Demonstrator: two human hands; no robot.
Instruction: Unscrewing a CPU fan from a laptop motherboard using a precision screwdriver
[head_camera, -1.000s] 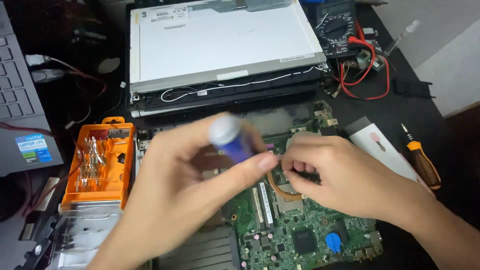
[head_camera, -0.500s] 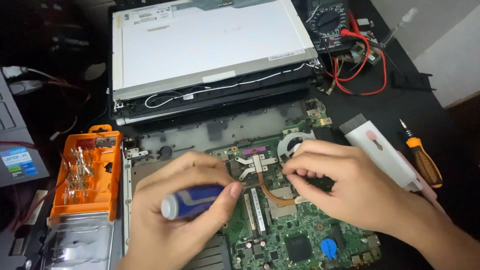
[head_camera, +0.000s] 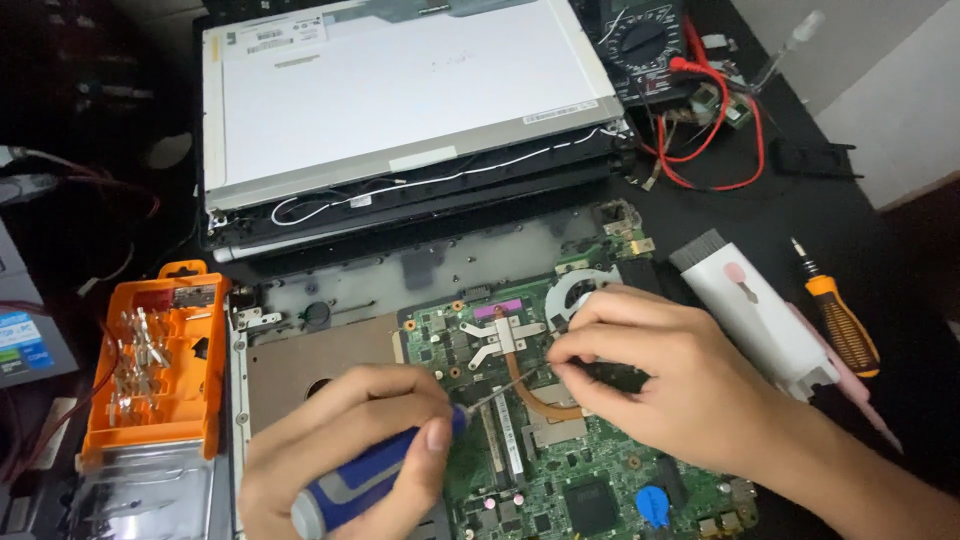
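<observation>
Our left hand (head_camera: 350, 450) grips a blue screwdriver (head_camera: 365, 480); our right hand (head_camera: 670, 375) pinches its tip over the circuit board (head_camera: 590, 480).

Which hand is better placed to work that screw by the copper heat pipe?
Left, probably. The left hand grips the blue-handled screwdriver, its shaft angled toward the copper heat pipe on the green motherboard. The right hand only pinches at the shaft's tip.
</observation>
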